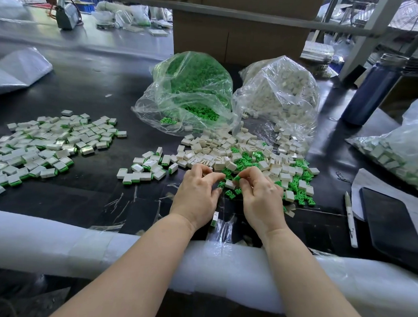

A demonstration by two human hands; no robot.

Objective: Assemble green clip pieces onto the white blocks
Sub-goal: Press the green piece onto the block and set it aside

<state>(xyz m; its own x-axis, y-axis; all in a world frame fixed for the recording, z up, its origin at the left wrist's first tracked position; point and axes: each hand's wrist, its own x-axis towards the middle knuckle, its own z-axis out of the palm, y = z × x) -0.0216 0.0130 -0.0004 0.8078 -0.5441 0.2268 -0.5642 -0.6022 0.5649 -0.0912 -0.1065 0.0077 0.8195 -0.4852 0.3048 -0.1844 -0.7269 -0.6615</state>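
Right hand [259, 193] pinches a green clip [237, 178] between thumb and forefinger, its other fingers curled loosely over the mixed heap of loose clips and white blocks [247, 158] at about one o'clock from the wrists. The left hand [197, 189] has its fingers bent, tips reaching toward a white block [230, 184] that lies between the two hands; whether it already grips that block or only touches it cannot be told, since the fingertips hide the contact.

The risk, as a judgement: the clip is small and held only at the fingertips, so pressing it on askew could make it spring free into the heap or jam crooked on the block. A block not firmly held would likely skid on the dark desk [90, 82] under the push.

Finished blocks with green edges lie in a small pile [148, 167] at ten o'clock and a large spread [45, 143] at nine o'clock. Supply bags of green clips [190, 88] and white blocks [280, 89] stand at twelve o'clock.
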